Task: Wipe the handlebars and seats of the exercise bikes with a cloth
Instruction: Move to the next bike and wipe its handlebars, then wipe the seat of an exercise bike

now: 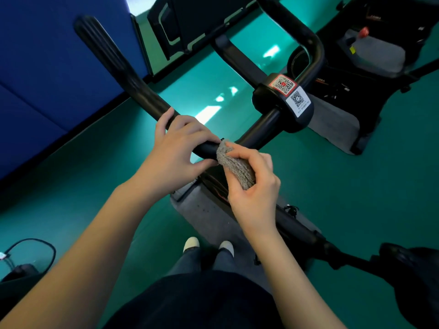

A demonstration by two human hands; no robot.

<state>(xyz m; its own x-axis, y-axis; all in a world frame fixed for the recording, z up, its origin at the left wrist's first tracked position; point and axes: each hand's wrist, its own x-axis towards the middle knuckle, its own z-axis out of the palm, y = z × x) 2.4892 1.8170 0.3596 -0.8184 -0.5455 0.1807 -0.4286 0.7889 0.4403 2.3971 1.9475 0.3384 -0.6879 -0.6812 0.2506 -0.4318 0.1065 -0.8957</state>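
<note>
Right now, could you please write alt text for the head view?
A person's right-hand grip holds a grey cloth against a black exercise-bike handlebar while the left-hand grip clasps the bar beside it.

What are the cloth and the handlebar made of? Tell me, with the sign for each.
The cloth seems a grey terry or microfibre textile, matte: its fuzzy, ribbed pile shows. The handlebar looks like black rubber or foam covering, satin: lengthwise ridges near its end, dull sheen.
</note>
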